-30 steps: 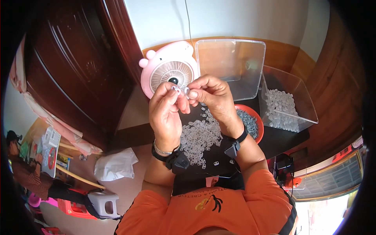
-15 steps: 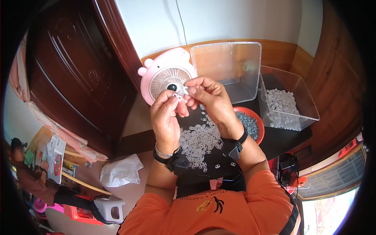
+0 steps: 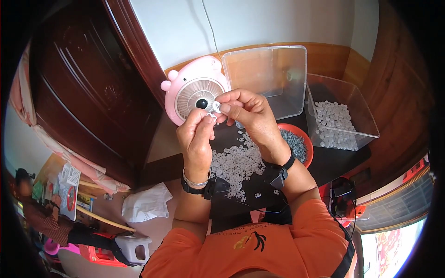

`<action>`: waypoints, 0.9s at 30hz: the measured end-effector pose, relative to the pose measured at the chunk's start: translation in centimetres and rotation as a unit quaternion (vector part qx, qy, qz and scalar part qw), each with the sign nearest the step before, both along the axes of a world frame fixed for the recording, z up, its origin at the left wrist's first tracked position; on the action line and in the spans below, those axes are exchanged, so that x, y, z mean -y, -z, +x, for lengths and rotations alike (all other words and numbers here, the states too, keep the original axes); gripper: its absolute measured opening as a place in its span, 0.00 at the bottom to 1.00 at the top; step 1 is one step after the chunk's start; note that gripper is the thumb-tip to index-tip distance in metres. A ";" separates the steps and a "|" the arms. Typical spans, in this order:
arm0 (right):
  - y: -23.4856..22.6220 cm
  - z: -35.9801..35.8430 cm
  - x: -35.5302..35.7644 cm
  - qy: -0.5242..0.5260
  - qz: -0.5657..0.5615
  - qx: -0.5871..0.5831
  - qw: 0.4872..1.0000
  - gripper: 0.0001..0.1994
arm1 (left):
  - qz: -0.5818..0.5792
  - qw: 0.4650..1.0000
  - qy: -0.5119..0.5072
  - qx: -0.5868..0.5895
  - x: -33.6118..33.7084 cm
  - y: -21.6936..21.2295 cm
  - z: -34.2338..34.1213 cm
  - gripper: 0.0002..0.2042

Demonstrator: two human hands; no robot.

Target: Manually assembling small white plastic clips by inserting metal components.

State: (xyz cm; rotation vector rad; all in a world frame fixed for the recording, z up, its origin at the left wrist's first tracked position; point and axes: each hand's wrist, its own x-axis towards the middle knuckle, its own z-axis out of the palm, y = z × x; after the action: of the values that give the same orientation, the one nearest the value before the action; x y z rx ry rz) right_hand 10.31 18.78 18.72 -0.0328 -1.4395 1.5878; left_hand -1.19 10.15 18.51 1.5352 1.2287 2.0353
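Over the dark table, my two hands meet in front of a pink fan. My left hand (image 3: pixel 195 141) pinches a small white plastic piece (image 3: pixel 211 116) between thumb and forefinger. Just above it, my right hand (image 3: pixel 250 115) pinches a white curved clip-like piece (image 3: pixel 216 107) by its edge. The two pieces are very close; whether they touch I cannot tell. Below my hands spreads a pile of small white two-holed plastic pieces (image 3: pixel 235 163). Right of it, partly behind my right forearm, stands a red bowl (image 3: pixel 310 153) full of small grey metal parts, perhaps screws (image 3: pixel 294 144).
A clear bin (image 3: pixel 366 123) at the right holds white rounded pieces (image 3: pixel 334 121). Another clear box (image 3: pixel 264 69) stands behind my hands, beside the pink fan (image 3: pixel 172 99). A white bag (image 3: pixel 147 204) lies on the floor. At far left a person (image 3: pixel 46 217) sits by another table.
My left fingers have curled in closer round their piece. The curved piece in my right hand has turned and shows more plainly. The whole view has shifted slightly.
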 end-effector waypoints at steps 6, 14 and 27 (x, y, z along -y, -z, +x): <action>-0.4 0.5 0.6 0.033 0.030 0.012 0.999 0.07 | -0.009 1.000 -0.005 -0.012 0.2 0.1 -0.1 0.09; 0.0 0.3 1.0 0.118 0.117 0.035 0.985 0.06 | -0.004 1.000 0.004 -0.022 -0.1 0.3 -0.2 0.10; -0.5 0.6 1.3 0.225 0.292 0.075 0.926 0.15 | 0.004 0.996 0.049 0.072 -0.6 0.9 -0.4 0.11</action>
State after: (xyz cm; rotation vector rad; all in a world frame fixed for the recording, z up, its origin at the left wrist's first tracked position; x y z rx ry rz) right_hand 10.87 17.51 19.26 -0.1274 -1.8222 0.7616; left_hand -1.58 10.72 17.62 1.3961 1.0706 2.0494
